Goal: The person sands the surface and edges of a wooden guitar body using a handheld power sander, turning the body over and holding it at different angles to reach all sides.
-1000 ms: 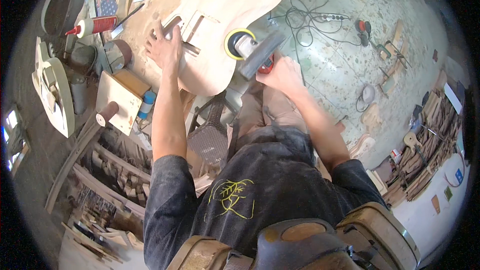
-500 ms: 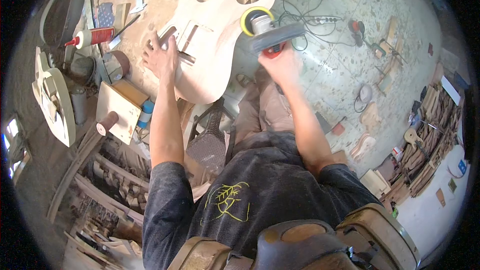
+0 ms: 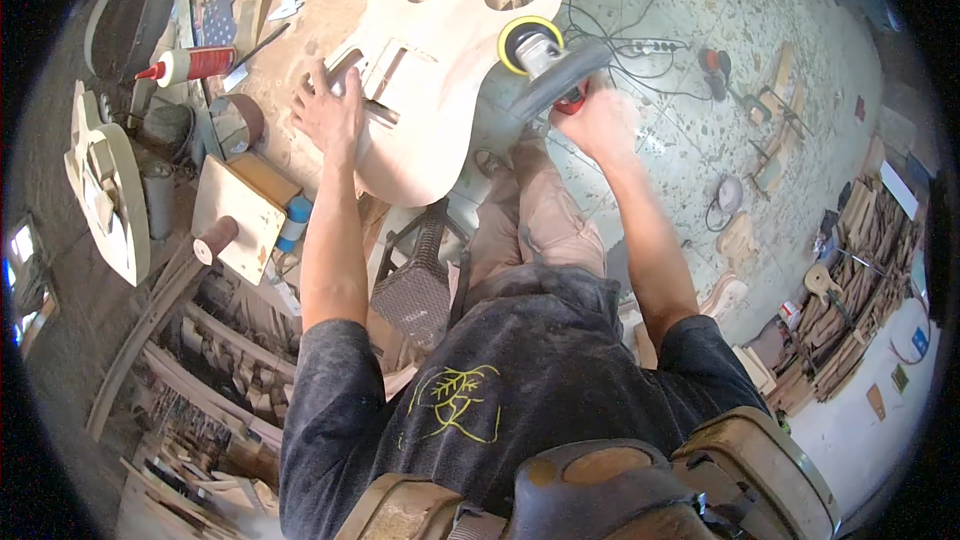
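Observation:
A pale, unpainted wooden guitar body (image 3: 440,90) with routed cavities lies on the workbench. My left hand (image 3: 328,118) rests on its left side, fingers spread and thumb apart, beside a cavity. My right hand (image 3: 600,122) is wrapped round the red end of a power sander (image 3: 540,58), partly smeared by motion. The sander's round, yellow-edged pad stands on edge beside the body's right side; whether the two touch, I cannot tell.
Two glue bottles (image 3: 200,64) with red tips lie on the bench (image 3: 285,50) at left. Another guitar body (image 3: 125,205) stands at far left. Cords (image 3: 640,45) and tools lie on the speckled floor (image 3: 690,140) at right. A wood pile (image 3: 850,290) lines the right wall.
My right hand and the sander have moved a little to the right, and the sander's tilt has altered. My left hand keeps its place on the guitar body.

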`<state>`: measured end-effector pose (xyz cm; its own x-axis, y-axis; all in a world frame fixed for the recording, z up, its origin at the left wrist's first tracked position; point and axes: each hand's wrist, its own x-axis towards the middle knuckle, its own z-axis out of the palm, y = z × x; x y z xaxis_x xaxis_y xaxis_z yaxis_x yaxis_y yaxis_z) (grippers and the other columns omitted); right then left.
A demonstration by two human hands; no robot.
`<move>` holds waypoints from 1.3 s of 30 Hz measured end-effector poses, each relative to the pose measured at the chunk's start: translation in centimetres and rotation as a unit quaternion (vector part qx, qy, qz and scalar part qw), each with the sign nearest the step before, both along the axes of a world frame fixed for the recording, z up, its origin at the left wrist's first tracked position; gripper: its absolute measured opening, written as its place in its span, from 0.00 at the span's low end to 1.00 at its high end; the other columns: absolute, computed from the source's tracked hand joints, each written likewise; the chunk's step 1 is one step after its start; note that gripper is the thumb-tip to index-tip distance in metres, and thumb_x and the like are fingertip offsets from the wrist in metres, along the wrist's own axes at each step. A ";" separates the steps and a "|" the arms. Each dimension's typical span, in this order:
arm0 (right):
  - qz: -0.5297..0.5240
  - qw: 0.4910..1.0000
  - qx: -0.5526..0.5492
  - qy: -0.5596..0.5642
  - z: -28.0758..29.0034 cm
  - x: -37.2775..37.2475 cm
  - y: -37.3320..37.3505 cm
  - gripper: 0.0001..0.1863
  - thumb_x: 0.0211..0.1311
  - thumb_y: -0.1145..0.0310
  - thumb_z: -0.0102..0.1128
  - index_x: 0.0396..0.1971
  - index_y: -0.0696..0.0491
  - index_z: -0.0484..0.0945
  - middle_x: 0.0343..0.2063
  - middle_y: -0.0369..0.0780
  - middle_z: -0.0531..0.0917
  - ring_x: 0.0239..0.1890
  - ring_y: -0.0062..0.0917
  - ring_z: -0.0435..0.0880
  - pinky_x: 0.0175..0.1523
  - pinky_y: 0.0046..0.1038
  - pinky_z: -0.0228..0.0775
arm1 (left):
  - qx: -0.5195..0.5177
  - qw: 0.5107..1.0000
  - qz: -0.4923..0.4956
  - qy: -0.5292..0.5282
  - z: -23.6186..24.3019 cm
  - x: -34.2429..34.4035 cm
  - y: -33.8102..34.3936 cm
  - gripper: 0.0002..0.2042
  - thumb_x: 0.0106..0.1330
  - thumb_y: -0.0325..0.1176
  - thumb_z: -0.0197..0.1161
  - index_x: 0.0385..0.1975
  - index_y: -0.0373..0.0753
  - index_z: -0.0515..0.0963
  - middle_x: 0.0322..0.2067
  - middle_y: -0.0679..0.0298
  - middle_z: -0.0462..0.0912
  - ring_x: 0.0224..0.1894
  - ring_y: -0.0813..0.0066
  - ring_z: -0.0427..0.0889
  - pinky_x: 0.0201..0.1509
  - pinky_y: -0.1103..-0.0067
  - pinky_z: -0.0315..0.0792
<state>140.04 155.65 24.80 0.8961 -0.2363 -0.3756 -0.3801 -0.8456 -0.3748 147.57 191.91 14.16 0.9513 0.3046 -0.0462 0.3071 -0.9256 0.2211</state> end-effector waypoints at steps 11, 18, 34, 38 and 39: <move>0.062 0.996 0.005 -0.070 -1.1 -0.4 1.6 0.26 0.46 0.59 0.72 0.45 0.54 0.77 0.32 0.49 0.87 0.37 0.49 0.87 0.42 0.48 0.79 | -0.016 0.999 -0.002 -0.030 -0.2 0.0 -0.2 0.35 0.64 0.62 0.59 0.70 0.54 0.70 0.68 0.53 0.68 0.72 0.49 0.61 0.76 0.54 0.49; 0.040 0.997 0.014 -0.062 -0.2 1.0 0.5 0.25 0.47 0.57 0.73 0.43 0.54 0.77 0.31 0.49 0.87 0.37 0.47 0.87 0.43 0.45 0.78 | -0.004 0.999 -0.008 -0.040 0.0 -0.1 -0.2 0.35 0.65 0.62 0.58 0.70 0.53 0.70 0.68 0.52 0.69 0.71 0.49 0.62 0.76 0.54 0.49; 0.327 0.940 0.052 -0.083 -0.3 1.7 2.7 0.25 0.42 0.56 0.75 0.36 0.57 0.78 0.32 0.49 0.86 0.35 0.46 0.87 0.40 0.43 0.78 | -0.003 0.997 -0.015 -0.073 -0.1 -0.2 -0.2 0.34 0.64 0.61 0.59 0.68 0.51 0.73 0.65 0.53 0.71 0.69 0.50 0.65 0.75 0.54 0.51; 0.237 0.968 0.059 -0.059 0.1 2.8 1.5 0.24 0.42 0.57 0.75 0.35 0.56 0.77 0.32 0.50 0.85 0.35 0.47 0.87 0.40 0.43 0.78 | 0.000 0.997 -0.014 -0.080 -0.2 -0.1 -0.4 0.34 0.63 0.61 0.59 0.68 0.52 0.73 0.65 0.52 0.71 0.69 0.50 0.65 0.75 0.54 0.51; 0.240 0.967 0.059 -0.057 0.0 2.6 1.5 0.24 0.42 0.57 0.75 0.35 0.56 0.77 0.32 0.50 0.85 0.35 0.47 0.87 0.40 0.43 0.78 | -0.005 0.997 -0.013 -0.081 -0.2 -0.2 -0.5 0.34 0.63 0.61 0.59 0.68 0.52 0.73 0.65 0.52 0.71 0.69 0.50 0.65 0.75 0.54 0.51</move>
